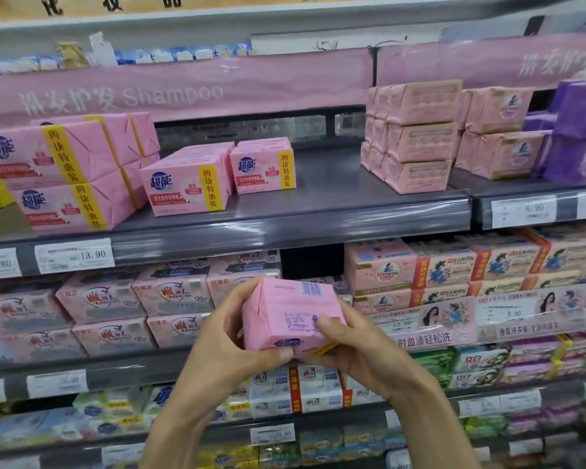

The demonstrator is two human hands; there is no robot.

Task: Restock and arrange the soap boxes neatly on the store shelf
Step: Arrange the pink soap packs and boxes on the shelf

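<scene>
Pressure is being applied from both sides to one pink pack (291, 316): the left hand (224, 336) is being curled round its left end, thumb underneath, while the right hand (352, 350) is being wrapped round its lower right corner, thumb pressed flat on the printed face. The pack is being held in the air, barcode side up, in front of the lower rows and below the dark shelf (318, 211), touching neither. Handling is being judged as follows: bars of soap bundled in paper are likely dense and heavy for their bulk, stiff inside, with a smooth wrapper that may slip or tear at the folded ends. Hold is therefore best taken on the flat faces and underside, not on the end folds or the yellow band. Counted outward, one pack is being carried. Four matching fronts (186, 187) are being shown on the shelf, two stacked at the left and two standing singly in the middle, each with more behind that cannot be counted surely. Bare shelf is being left between these and a paler stack (416, 140), three high, at the right. One tag (75, 255) reading 13.90 is being displayed below the stacked pair.
</scene>
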